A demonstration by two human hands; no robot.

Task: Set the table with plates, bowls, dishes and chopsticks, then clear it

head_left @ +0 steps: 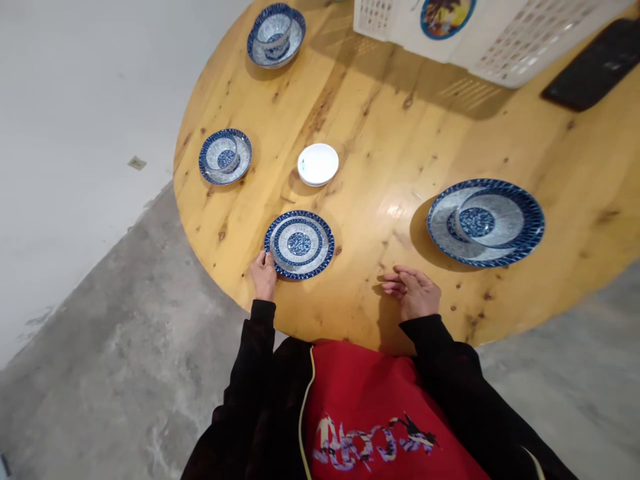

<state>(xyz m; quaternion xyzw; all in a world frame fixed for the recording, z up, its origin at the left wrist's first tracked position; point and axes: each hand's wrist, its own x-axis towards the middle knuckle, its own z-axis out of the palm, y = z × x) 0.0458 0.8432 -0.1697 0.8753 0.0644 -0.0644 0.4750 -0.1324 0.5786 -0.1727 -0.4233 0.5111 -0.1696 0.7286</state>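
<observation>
The blue-and-white dinner plate (299, 245) faces up near the edge of the wooden table (367, 220), round, so no axis runs longer. The left hand (263, 277) pinches its near-left rim; the right hand (419, 295), loosely half-open, holds nothing beside the larger patterned plate (441, 217).

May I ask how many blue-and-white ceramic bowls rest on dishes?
3: far-left bowl, nearer left bowl, right bowl beyond the right hand; others may be hidden.

The plate (299, 245) looks glossy ceramic, the table (365, 220) varnished wood.
</observation>
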